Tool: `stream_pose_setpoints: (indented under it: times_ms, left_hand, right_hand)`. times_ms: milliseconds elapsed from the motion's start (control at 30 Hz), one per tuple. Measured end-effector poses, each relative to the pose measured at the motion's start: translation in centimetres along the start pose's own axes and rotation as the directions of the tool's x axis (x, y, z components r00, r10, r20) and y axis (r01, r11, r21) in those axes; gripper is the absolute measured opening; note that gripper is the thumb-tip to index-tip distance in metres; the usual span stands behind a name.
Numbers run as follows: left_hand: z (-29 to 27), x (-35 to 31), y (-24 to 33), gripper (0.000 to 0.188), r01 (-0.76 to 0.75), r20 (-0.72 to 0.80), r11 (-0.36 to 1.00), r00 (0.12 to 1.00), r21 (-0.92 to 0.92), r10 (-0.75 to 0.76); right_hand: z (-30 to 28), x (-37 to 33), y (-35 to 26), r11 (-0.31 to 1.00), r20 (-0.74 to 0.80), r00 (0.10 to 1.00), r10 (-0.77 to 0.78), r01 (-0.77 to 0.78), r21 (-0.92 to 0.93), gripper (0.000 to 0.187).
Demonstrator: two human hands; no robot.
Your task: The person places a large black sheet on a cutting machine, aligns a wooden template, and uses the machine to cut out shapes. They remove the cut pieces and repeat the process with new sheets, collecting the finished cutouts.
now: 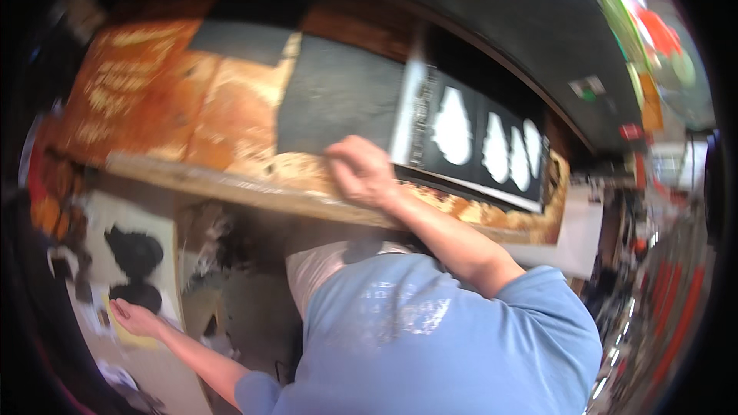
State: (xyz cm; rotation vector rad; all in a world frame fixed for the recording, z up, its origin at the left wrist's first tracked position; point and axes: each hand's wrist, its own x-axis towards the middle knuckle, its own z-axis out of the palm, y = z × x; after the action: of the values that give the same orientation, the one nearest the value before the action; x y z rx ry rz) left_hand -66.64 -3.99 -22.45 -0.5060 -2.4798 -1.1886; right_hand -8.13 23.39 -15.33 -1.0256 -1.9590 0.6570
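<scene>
At the lower left, my left hand (138, 319) reaches down to a pale board with its fingers stretched out. It is beside a rounded black piece (138, 293) and over a yellow sheet (137, 340); whether it touches either is unclear. Another irregular black piece (134, 252) is just above. My right hand (361, 170) rests curled on the front part of the wooden workbench (242, 127), with no object visible in it. Close to its knuckles lies a dark grey sheet (338, 96). Right of it, a black panel with white teardrop-shaped areas (477, 138) lies on the bench.
The bench's front edge (231, 178) runs between my hands. A pale strip (407, 111) lies beside the panel. Behind the bench rises a dark surface (530, 38) with small labels. White sheet material (580, 234) sticks out past the right end. Red-striped shelving or racks (673, 315) stand far right.
</scene>
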Motion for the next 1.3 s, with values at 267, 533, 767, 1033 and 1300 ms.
stream_pose_setpoints:
  times_ms: [267, 533, 767, 1033, 1300]
  left_hand:
    - [6.2, -27.7, 43.4, 0.026, 0.091, 0.630, 0.636, 0.298, -0.767, 0.717]
    - [3.5, -49.1, 54.4, 0.056, 0.107, 0.122, 0.150, -0.228, -0.983, 0.966]
    - [3.3, -58.1, 56.9, 0.048, -0.216, 0.038, -0.076, -0.480, -0.973, 0.877]
    - [2.3, -57.8, 58.2, 0.036, -0.378, 0.142, -0.093, -0.550, -0.921, 0.823]
    - [-1.3, -55.3, 58.1, 0.034, -0.313, 0.203, -0.035, -0.693, -0.949, 0.692]
  right_hand:
    - [-8.1, 1.9, -0.9, 0.929, -0.080, 0.955, 0.287, -0.257, 0.267, 0.014]
    - [-31.2, -13.2, 7.0, 0.827, -0.719, 0.633, 0.289, -0.543, -0.146, 0.022]
    - [-44.2, -25.7, 18.0, 0.277, -0.725, 0.470, 0.503, -0.883, -0.380, 0.088]
    - [-47.1, -30.5, 17.9, 0.303, -0.638, 0.549, 0.540, -0.834, -0.460, 0.088]
    - [-47.5, -32.1, 20.3, 0.447, -0.629, 0.513, 0.585, -0.850, -0.278, 0.101]
